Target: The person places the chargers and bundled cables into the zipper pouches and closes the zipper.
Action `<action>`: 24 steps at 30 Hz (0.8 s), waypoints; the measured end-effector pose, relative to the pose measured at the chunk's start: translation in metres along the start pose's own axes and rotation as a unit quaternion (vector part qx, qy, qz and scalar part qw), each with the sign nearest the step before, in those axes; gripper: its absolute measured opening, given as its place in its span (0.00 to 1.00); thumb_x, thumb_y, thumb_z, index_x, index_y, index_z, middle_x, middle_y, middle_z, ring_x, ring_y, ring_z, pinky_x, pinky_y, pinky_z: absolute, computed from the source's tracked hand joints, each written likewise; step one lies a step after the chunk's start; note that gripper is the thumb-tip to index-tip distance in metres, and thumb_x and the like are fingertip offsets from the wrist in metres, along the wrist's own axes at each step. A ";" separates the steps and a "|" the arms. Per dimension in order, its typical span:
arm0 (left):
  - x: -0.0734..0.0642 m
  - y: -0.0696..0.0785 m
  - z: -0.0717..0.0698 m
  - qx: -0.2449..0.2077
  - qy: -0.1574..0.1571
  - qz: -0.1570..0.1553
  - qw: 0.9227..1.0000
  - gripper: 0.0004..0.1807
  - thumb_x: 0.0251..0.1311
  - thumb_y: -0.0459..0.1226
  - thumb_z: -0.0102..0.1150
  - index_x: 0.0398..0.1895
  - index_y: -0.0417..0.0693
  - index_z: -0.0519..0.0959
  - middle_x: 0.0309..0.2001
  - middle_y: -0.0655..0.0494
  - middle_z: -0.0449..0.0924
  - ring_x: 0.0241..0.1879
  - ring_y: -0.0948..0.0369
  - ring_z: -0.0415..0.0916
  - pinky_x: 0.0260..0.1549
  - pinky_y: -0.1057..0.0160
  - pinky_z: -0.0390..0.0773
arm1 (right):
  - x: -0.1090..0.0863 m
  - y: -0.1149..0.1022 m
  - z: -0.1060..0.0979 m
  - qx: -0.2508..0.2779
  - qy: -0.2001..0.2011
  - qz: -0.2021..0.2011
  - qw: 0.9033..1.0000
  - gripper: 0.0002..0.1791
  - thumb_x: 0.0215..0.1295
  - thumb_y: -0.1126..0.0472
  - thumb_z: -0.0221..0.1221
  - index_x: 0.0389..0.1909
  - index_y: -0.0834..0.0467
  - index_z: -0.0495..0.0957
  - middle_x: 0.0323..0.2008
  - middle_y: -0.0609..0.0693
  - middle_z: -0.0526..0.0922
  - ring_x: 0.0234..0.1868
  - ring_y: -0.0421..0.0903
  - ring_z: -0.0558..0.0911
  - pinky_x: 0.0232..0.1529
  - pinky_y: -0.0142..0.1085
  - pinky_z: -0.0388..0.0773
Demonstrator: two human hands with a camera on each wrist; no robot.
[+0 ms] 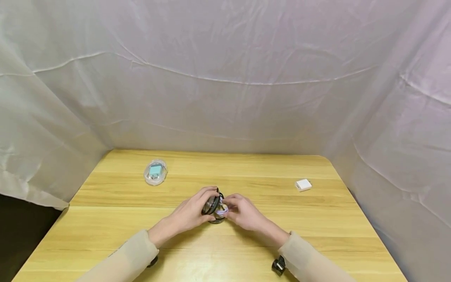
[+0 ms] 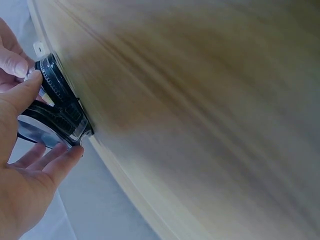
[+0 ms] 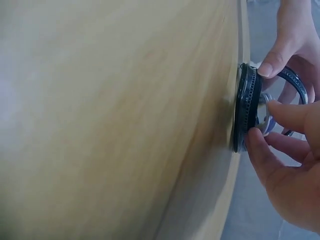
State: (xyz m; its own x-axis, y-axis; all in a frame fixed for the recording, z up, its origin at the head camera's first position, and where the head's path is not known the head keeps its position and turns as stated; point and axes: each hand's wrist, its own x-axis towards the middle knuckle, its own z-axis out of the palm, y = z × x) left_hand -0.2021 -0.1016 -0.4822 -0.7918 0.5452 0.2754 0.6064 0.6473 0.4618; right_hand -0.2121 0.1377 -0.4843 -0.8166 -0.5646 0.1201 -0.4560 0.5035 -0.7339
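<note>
A small round zip case (image 1: pixel 210 204) with clear sides and black zipped rims stands opened like a clamshell at the middle of the table. My left hand (image 1: pixel 192 210) grips its raised lid, thumb at the front and fingers over the far edge. In the left wrist view, the black toothed rims (image 2: pixel 57 82) spread apart beside the thumb. A coiled white and purple cable (image 1: pixel 222 210) sits in the case's mouth. My right hand (image 1: pixel 244 213) pinches the cable between thumb and fingers; in the right wrist view, a fingertip also touches the case's lower rim (image 3: pixel 245 115).
Toward the back left lies a round clear case (image 1: pixel 155 178) with a light blue block (image 1: pixel 155 170) inside. A white charger plug (image 1: pixel 303 185) lies at the right. Pale curtains (image 1: pixel 225 109) hang behind the table and along its sides.
</note>
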 end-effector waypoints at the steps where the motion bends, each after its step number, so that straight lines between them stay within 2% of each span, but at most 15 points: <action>1: 0.000 0.000 0.000 -0.001 0.002 0.001 1.000 0.41 0.52 0.41 0.81 0.69 0.50 0.71 0.74 0.49 0.67 0.65 0.45 0.76 0.57 0.44 0.82 | 0.001 0.000 0.000 -0.001 -0.001 0.002 1.000 0.25 0.65 0.68 0.68 0.62 0.70 0.78 0.56 0.60 0.81 0.49 0.49 0.84 0.52 0.35 0.85; 6: -0.001 0.000 0.000 -0.001 0.010 0.005 1.000 0.41 0.51 0.40 0.81 0.69 0.48 0.71 0.74 0.48 0.68 0.64 0.44 0.77 0.56 0.43 0.83 | 0.004 -0.001 0.000 -0.035 -0.011 0.005 0.999 0.27 0.61 0.64 0.73 0.60 0.66 0.80 0.49 0.55 0.81 0.43 0.47 0.83 0.43 0.29 0.82; 10: -0.001 0.000 0.000 -0.003 0.010 0.007 1.000 0.41 0.50 0.38 0.82 0.68 0.48 0.71 0.73 0.48 0.68 0.64 0.45 0.77 0.56 0.44 0.83 | 0.006 -0.002 0.001 -0.075 -0.020 0.003 0.997 0.28 0.61 0.60 0.74 0.61 0.65 0.80 0.46 0.55 0.81 0.41 0.46 0.81 0.41 0.29 0.81; 13: -0.002 0.001 0.000 -0.005 0.010 0.010 1.000 0.41 0.50 0.37 0.82 0.68 0.48 0.71 0.73 0.47 0.68 0.64 0.45 0.77 0.56 0.44 0.83 | 0.008 -0.004 0.001 -0.084 -0.024 0.005 0.996 0.30 0.59 0.58 0.76 0.60 0.65 0.80 0.45 0.54 0.81 0.39 0.45 0.81 0.40 0.29 0.81; 20: -0.002 -0.001 0.001 -0.005 0.014 0.015 1.000 0.41 0.50 0.36 0.82 0.68 0.49 0.71 0.73 0.47 0.68 0.63 0.46 0.77 0.55 0.45 0.84 | 0.014 0.000 0.002 -0.076 -0.031 0.011 0.997 0.30 0.53 0.54 0.80 0.53 0.63 0.81 0.41 0.51 0.79 0.37 0.43 0.79 0.36 0.29 0.79; 24: -0.001 -0.001 0.002 -0.005 0.014 0.022 1.000 0.41 0.51 0.36 0.82 0.68 0.48 0.71 0.72 0.47 0.68 0.63 0.46 0.77 0.55 0.45 0.84 | 0.015 0.006 0.001 -0.025 -0.045 0.016 0.999 0.27 0.55 0.57 0.78 0.52 0.64 0.82 0.42 0.53 0.78 0.37 0.43 0.79 0.37 0.29 0.80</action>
State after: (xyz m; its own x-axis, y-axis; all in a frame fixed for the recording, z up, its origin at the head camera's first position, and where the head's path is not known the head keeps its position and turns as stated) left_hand -0.2019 -0.1020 -0.4846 -0.7664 0.5575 0.3190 0.6398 0.6182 0.4566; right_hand -0.2271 0.1313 -0.4879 -0.7971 -0.6029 0.0343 -0.4490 0.5537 -0.7013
